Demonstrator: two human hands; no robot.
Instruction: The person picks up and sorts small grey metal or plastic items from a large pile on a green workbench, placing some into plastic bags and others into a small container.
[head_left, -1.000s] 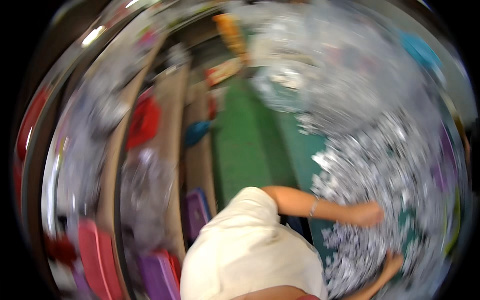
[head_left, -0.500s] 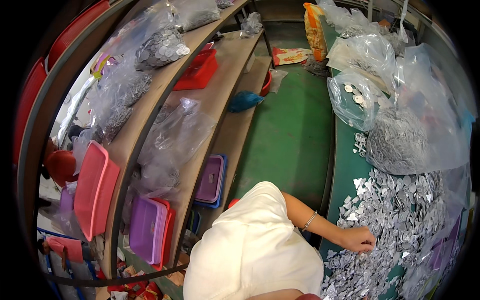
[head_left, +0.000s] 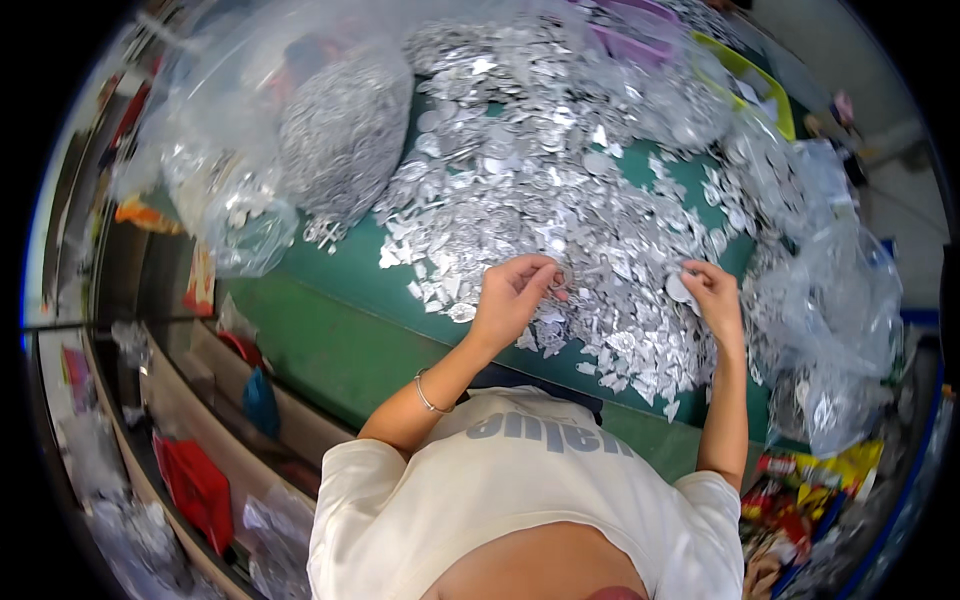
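A broad heap of small flat silver metal pieces [head_left: 500, 205], in several shapes, spreads over the green tabletop [head_left: 345, 290]. My left hand [head_left: 512, 298], with a bracelet on its wrist, is over the near part of the heap. Its thumb and fingers are pinched together; whatever they hold is too small to make out. At the heap's right side, my right hand [head_left: 714, 298] pinches a round silver disc [head_left: 680, 288] between thumb and fingertips.
Left of the heap stands a large clear bag [head_left: 345, 135] full of metal pieces. A smaller clear bag [head_left: 250, 232] lies beside it. More plastic bags [head_left: 825, 320] crowd the right side. A purple basket [head_left: 640, 25] and a yellow-green basket [head_left: 752, 75] are at the back. Shelves [head_left: 205, 440] line the left.
My view has swung right, from the shelves and aisle to the table. Both hands now show over the heap, the right one with a disc; earlier only one hand was in view.
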